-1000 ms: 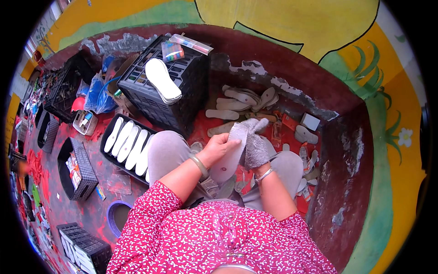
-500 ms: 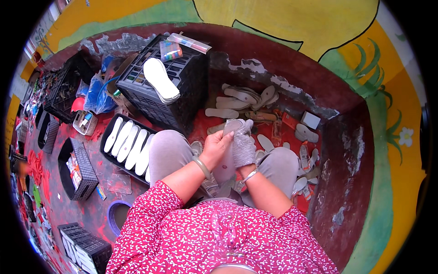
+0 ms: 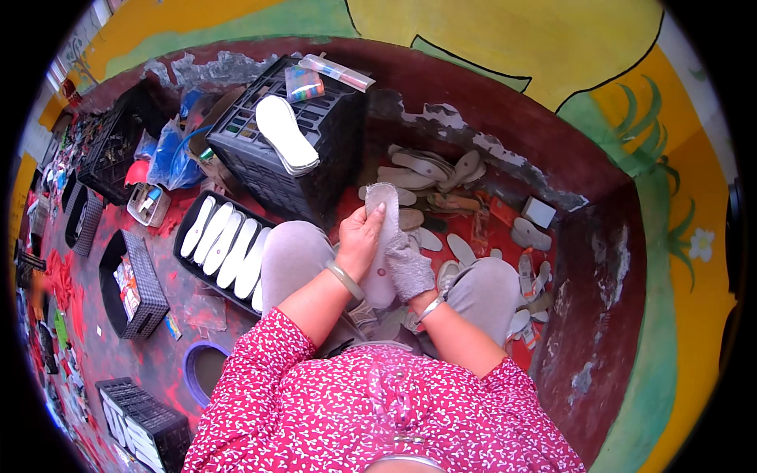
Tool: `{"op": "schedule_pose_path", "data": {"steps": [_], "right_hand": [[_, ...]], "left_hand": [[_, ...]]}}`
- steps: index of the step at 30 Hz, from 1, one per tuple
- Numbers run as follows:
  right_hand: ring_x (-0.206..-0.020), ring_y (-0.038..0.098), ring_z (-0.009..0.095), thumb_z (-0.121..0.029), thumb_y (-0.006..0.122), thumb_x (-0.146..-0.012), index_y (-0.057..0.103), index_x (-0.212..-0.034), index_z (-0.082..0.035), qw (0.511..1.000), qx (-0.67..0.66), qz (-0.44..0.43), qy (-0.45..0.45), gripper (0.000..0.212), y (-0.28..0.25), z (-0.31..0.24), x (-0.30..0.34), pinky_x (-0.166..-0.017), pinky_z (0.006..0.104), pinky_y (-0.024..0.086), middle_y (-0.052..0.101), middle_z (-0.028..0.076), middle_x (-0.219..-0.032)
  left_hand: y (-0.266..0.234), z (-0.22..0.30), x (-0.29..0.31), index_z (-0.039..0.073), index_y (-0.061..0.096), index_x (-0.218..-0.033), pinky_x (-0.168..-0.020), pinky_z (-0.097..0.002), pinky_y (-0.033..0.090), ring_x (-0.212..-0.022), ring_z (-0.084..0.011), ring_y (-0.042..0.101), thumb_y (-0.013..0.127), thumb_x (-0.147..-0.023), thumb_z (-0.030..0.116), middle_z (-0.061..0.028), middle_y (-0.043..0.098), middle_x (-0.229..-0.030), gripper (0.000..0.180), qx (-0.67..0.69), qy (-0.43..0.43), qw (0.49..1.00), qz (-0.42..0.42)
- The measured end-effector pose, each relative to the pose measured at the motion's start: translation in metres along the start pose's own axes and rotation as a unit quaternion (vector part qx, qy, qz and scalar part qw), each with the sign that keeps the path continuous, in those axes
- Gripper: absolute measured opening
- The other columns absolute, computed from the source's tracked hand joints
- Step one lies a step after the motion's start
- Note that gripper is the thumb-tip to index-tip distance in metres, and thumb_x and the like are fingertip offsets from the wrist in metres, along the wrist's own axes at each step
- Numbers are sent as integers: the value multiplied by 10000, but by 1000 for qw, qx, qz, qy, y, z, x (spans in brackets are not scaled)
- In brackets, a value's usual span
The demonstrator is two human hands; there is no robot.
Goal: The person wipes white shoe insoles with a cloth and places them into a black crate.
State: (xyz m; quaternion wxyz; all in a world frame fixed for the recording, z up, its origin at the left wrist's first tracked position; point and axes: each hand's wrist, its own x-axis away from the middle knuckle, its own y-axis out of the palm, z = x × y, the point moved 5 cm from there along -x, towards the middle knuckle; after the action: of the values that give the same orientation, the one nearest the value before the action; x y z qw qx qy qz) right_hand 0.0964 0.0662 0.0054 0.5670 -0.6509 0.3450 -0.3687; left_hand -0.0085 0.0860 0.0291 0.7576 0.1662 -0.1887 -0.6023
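Note:
A long pale grey shoe insole (image 3: 381, 290) stands on end above my lap, between my knees. My bare left hand (image 3: 361, 239) is closed on its left edge, the thumb pressed flat on its upper face. On the other edge my right hand (image 3: 410, 268), in a light grey knitted glove, grips it around the middle; some of those fingers are hidden behind it. To the left of my knee, a black bin (image 3: 183, 236) holds a row of white insoles (image 3: 230, 251).
Ahead, a black crate (image 3: 260, 185) carries a stack of white insoles (image 3: 285, 135) and small plastic packets. Grey insoles (image 3: 422, 165) lie piled beyond my hands, beside the dark red wall (image 3: 583, 315). Baskets (image 3: 150, 292) and a purple-rimmed bucket (image 3: 192, 378) stand leftward.
My gloved right hand has slid down from the insole's top to its middle, uncovering the upper end. My left hand has shifted slightly left and up with the insole.

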Motion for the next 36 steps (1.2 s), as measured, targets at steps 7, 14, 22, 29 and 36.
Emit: {"op": "schedule_pose_path", "data": {"steps": [7,14,22,29,36], "right_hand": [[-964,577,298,-146,480,-808,477,-1152,22,947,270,137,-108,382,-11,-22,21,-673,444,473,538,184,-1105],[-704,634,286,-122,517,-754,605,-909,-89,998,-13,27,-59,181,-17,-13,38,-601,422,492,630,136,-798],[-734,613,342,-67,538,-747,552,-917,-27,946,-309,95,24,176,-8,48,12,-589,376,490,582,197,-775],[-810,602,308,-137,497,-754,517,-1101,22,980,151,129,-2,382,-29,-12,19,-656,386,493,555,238,-1029],[-914,593,292,-267,559,-699,503,-1163,4,995,-33,31,-87,541,-24,-5,26,-701,475,491,504,209,-1169]], "left_hand": [[-31,15,-21,58,588,-879,-581,-232,448,-615,-73,536,537,-904,203,3,597,-749,156,81,2,994,75],[-60,25,-40,57,557,-917,-646,-294,474,-701,-126,569,515,-913,209,-25,594,-797,157,121,78,982,122],[-59,10,-42,52,544,-924,-676,-353,496,-723,-188,591,479,-926,222,-60,600,-820,181,199,8,974,107],[-45,13,-30,29,539,-905,-705,-271,426,-733,-102,500,541,-901,211,-13,550,-797,182,200,17,969,143],[-51,20,-29,47,535,-877,-728,-258,415,-754,-87,501,548,-898,207,-1,548,-799,162,195,45,965,167]]}}
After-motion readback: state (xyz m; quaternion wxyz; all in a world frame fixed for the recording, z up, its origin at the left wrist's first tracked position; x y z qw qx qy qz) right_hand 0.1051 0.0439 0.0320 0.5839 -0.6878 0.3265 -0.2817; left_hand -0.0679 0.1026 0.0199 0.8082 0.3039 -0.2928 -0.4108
